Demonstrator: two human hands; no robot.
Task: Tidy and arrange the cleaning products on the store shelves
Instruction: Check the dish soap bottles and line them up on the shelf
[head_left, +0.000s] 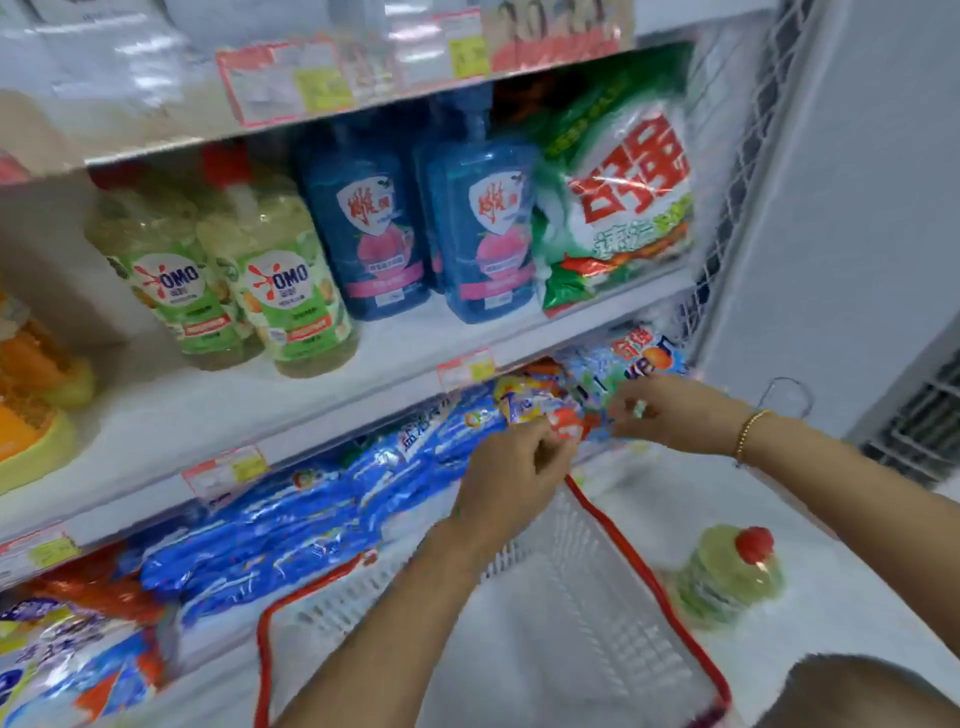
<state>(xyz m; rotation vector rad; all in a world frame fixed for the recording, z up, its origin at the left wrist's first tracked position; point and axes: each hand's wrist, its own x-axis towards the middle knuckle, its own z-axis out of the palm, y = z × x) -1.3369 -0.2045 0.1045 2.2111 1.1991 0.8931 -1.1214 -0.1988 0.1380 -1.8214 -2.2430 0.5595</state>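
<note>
Pinching a small colourful packet at both ends, left hand and right hand fingers curled, beside blue detergent bags, above white basket.

**OMO is the only brand that reads clearly**

Left of centre, the two green-labelled bottles each carry "OMO" beside a red splash. Large red Chinese characters stand on the green-and-white bag at upper right and on the blue bottles, but they are too blurred to read. The shelf-edge price tags are illegible.
</note>
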